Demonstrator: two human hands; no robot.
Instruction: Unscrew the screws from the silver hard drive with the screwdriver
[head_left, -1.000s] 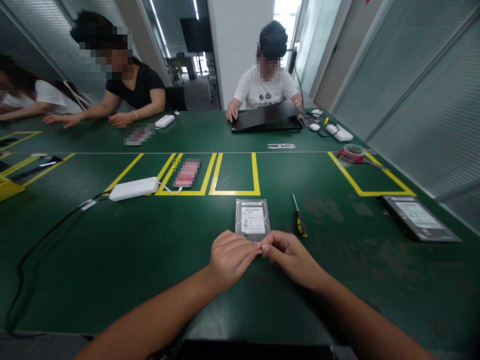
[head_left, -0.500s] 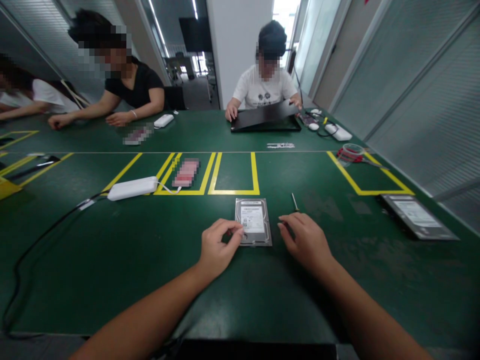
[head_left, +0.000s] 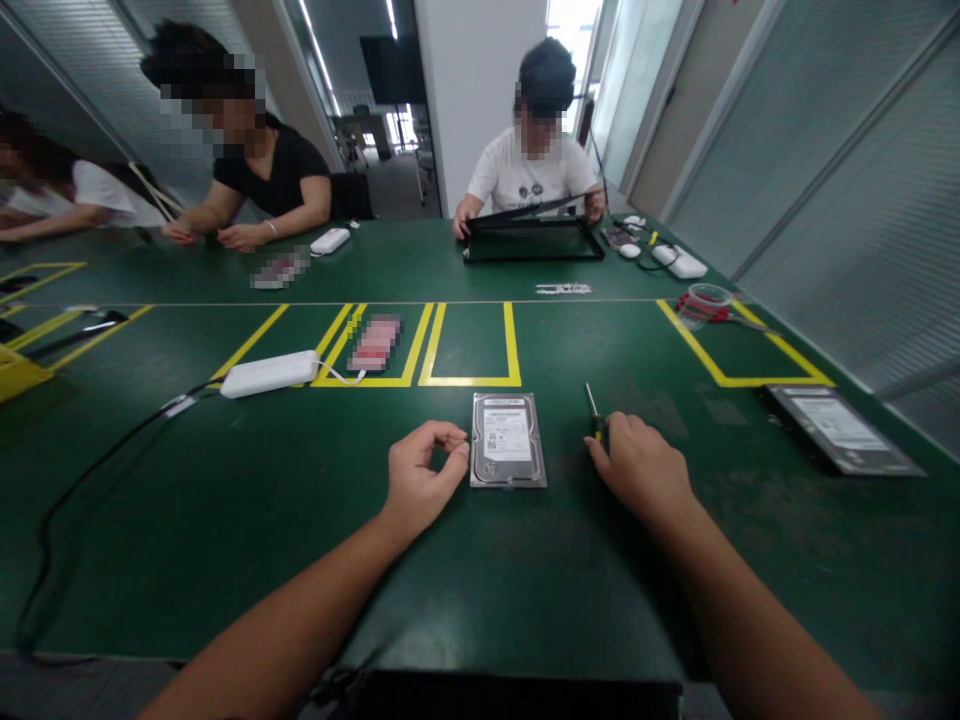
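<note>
A hard drive (head_left: 510,440) lies label side up on the green table in front of me. My left hand (head_left: 427,465) is beside its left edge, thumb and fingers curved, with a small gap at the tips and nothing visible between them. Whether the fingertips touch the drive, I cannot tell. To the right of the drive, my right hand (head_left: 641,460) lies over the dark and yellow handle of a screwdriver (head_left: 592,402), fingers closed around it. The metal shaft points away from me; most of the handle is hidden under the hand.
Another drive (head_left: 840,430) lies at the right. Beyond are yellow tape outlines (head_left: 471,381), a white power strip (head_left: 270,374) with a black cable, a phone (head_left: 375,343) and a clear round container (head_left: 706,302). Across the table, a person (head_left: 532,170) handles a black frame (head_left: 532,255).
My left hand has moved left, off the drive's corner to its side. My right hand has shifted right and closed over the screwdriver handle. Across the table, the black panel has tilted.
</note>
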